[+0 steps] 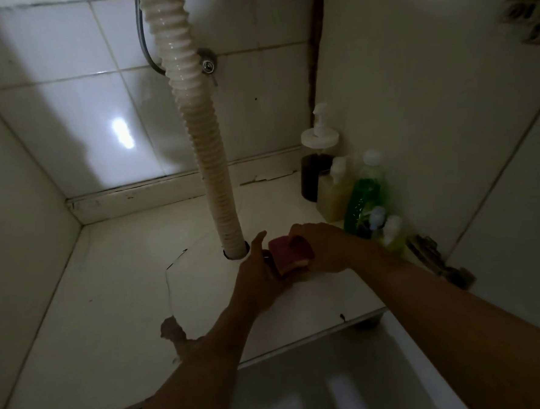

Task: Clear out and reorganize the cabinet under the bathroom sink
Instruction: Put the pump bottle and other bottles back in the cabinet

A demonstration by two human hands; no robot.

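Observation:
Both my hands meet on a pink sponge point(290, 255) with a pale underside, just right of the drain hose's foot. My left hand point(260, 274) cups it from below and the left, thumb raised. My right hand point(325, 248) grips it from above and the right. The cabinet floor point(109, 293) is white and cracked. Along the right wall stand a dark pump bottle point(315, 173), a beige bottle point(334, 194), a green bottle point(364, 198) and a small yellow-green bottle point(392, 238).
A ribbed white drain hose point(201, 139) drops from above into a hole in the floor. A metal valve point(208, 64) sits on the tiled back wall. A door hinge point(436, 257) is at the right edge. A brown stain point(172, 330) marks the front floor.

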